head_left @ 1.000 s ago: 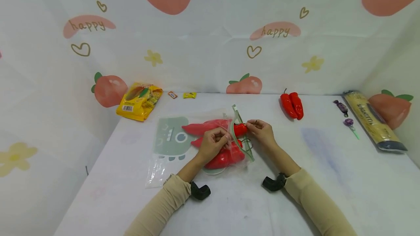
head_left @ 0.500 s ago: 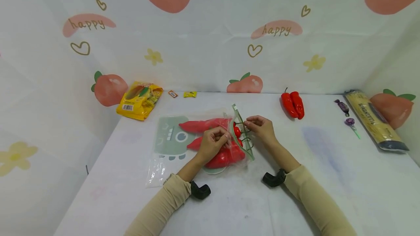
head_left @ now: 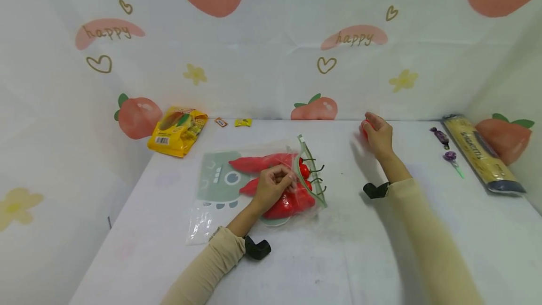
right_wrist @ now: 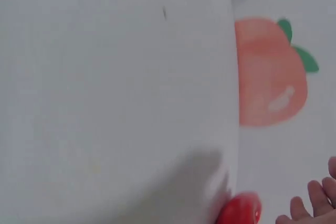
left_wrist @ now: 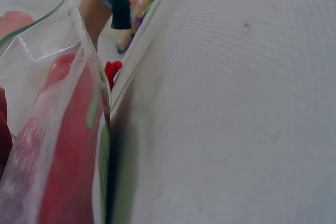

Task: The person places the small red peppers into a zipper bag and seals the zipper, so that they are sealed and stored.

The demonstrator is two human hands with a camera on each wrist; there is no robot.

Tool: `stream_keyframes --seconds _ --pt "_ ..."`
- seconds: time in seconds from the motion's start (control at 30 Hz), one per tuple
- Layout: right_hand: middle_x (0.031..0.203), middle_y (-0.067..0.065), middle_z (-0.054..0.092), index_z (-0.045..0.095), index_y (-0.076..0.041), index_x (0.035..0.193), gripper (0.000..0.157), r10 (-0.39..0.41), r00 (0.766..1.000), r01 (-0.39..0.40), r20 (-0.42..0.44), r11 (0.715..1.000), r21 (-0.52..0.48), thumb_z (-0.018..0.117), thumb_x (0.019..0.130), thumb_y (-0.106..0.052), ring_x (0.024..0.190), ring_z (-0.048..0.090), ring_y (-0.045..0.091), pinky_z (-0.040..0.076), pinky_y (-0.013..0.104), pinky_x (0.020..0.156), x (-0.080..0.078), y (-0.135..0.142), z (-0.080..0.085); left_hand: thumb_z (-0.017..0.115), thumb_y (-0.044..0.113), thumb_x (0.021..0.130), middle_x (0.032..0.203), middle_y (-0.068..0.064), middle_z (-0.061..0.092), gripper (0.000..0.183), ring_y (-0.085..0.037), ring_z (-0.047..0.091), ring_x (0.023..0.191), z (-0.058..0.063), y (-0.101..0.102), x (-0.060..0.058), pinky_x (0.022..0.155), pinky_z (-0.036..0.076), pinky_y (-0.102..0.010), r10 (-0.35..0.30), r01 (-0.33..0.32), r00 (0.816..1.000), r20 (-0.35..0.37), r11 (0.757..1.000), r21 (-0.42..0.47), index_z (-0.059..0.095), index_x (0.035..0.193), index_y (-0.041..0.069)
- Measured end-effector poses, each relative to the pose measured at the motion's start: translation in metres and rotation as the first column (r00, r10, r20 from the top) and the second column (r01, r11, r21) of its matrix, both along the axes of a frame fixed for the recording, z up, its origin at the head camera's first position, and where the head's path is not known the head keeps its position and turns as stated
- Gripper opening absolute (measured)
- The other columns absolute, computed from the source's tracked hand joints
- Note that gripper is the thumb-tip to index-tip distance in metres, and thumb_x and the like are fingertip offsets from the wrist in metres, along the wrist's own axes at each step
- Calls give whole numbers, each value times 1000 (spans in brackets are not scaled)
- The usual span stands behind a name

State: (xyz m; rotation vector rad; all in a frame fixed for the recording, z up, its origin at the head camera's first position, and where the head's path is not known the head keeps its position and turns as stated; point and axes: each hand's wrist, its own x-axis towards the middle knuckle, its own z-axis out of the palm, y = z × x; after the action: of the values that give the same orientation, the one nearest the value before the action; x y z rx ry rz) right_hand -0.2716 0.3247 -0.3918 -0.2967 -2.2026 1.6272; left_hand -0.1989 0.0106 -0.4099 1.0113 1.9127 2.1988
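A clear zip bag (head_left: pixel 196 220) with a green seal and a printed one-eyed monster lies on the table, several red peppers (head_left: pixel 290 204) inside it. Dark stems poke out through its parted mouth. My left hand (head_left: pixel 273 185) pinches the bag's upper film near the mouth. In the left wrist view the bag (left_wrist: pixel 31 72) stands up with red showing through the plastic. My right hand (head_left: pixel 378 138) reaches over the back right of the table, beside a red pepper (head_left: pixel 366 128) that it mostly covers. In the right wrist view its loosely spread fingers (right_wrist: pixel 317 198) are apart from the pepper (right_wrist: pixel 240 209).
A yellow candy bag (head_left: pixel 178 131) and two small wrapped candies (head_left: pixel 243 122) lie at the back left. On the right are a spaghetti pack (head_left: pixel 482 154), a purple wrapped candy (head_left: pixel 440 138) and a lollipop (head_left: pixel 450 156). A printed cloth wall stands behind.
The right hand has let go of the pepper at the bag's mouth and moved right and back to the loose peppers. That pepper slid further in. The left hand has stayed.
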Motion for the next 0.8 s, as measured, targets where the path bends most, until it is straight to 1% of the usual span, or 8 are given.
stream_keyframes --seconds 0.07,0.17,0.23,0.3,0.43,0.5,0.67,0.8 --pt "141 22 39 38 4 136 46 1 999 -9 52 990 143 47 94 -12 134 34 29 29 34 112 -3 9 3 49 -9 87 70 -35 55 11 -2 60 57 1 1 0 59 54 -19 -2 2 1000 -13 1000 2 54 82 -17" --pt "142 27 35 33 3 139 50 -17 990 -26 137 951 307 45 93 -14 133 30 40 25 46 112 -5 18 1 49 -10 87 70 -34 55 10 -2 60 57 1 2 1 59 54 -19 -7 7 1000 -14 1000 12 54 81 -16" --pt "140 30 35 32 4 139 52 -35 984 -36 174 921 388 46 93 -15 130 32 44 25 50 110 -7 22 -4 49 -10 87 70 -35 55 10 -2 60 57 1 2 1 58 53 -18 -9 9 1000 -5 1000 11 54 81 -17" --pt "140 31 34 29 4 140 54 -37 975 -63 221 900 432 46 92 -16 128 32 46 27 54 108 -9 25 -10 49 -9 87 71 -35 55 10 -1 60 57 0 3 1 58 53 -17 -11 11 1000 7 1000 5 53 82 -17" --pt "142 29 31 23 6 141 58 -29 962 -105 270 877 468 46 93 -15 128 31 45 29 58 106 -12 27 -21 49 -9 88 72 -36 54 10 -1 60 58 0 4 2 59 53 -16 -19 19 999 34 1000 0 53 82 -17" --pt "143 28 29 21 5 142 57 -39 960 -100 278 878 468 45 94 -15 128 30 45 29 59 105 -13 25 -22 48 -10 87 71 -36 54 10 -1 60 58 -1 3 2 59 53 -17 -22 22 999 30 1000 4 53 82 -17" --pt "143 27 30 22 3 143 55 -82 955 -54 283 895 443 43 95 -16 129 30 45 29 59 105 -15 20 -21 48 -10 88 71 -34 55 9 -2 60 58 -15 4 -7 59 54 -18 -21 21 1000 17 1000 16 54 83 -16" --pt "143 27 32 23 -2 144 57 -75 943 -77 325 899 431 47 95 -18 129 29 44 30 59 104 -16 18 -21 51 -5 89 71 -33 56 11 -2 61 58 -23 2 -12 59 54 -18 -17 17 1000 22 1000 19 55 83 -14"
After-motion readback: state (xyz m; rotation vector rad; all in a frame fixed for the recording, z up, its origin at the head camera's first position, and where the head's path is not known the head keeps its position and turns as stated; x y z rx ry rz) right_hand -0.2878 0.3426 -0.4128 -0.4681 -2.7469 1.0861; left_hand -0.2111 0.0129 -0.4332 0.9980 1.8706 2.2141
